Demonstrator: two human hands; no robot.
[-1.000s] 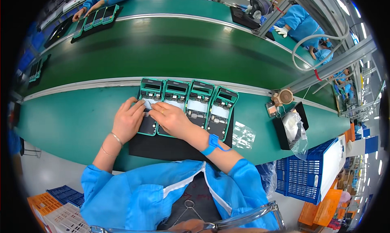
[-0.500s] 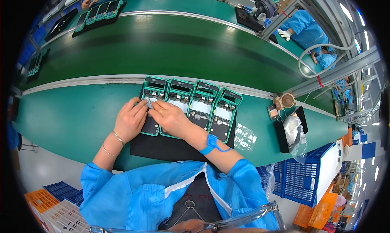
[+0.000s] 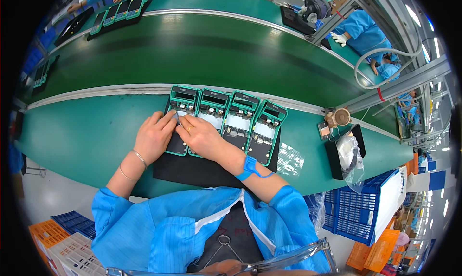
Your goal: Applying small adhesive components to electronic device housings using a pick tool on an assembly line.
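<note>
Several green-framed handheld terminals [image 3: 263, 129] lie opened side by side, with dark circuit boards and white strips showing. Over the leftmost terminal [image 3: 177, 144], both my hands meet at its middle. My left hand [image 3: 155, 135] is closed, its fingertips pinching a small thin grey piece [image 3: 176, 118]. From the other side my right hand [image 3: 201, 137], with a ring, closes its thumb and fingers at the same piece. The fingers cover most of the piece, so its kind is unclear. My right hand also hides part of the second terminal [image 3: 212, 107].
The terminals lie on a black mat [image 3: 192, 174]. To the right are a clear plastic sheet [image 3: 290, 159], a black box [image 3: 333, 161] with plastic bags, and a metal post [image 3: 399, 85]. Beyond runs a green conveyor belt [image 3: 202, 52]; co-workers sit across it.
My hands stay at the leftmost terminal; the grey piece now shows narrower between my fingertips. The view has shifted slightly. Across the belt, a co-worker's hands have moved apart.
</note>
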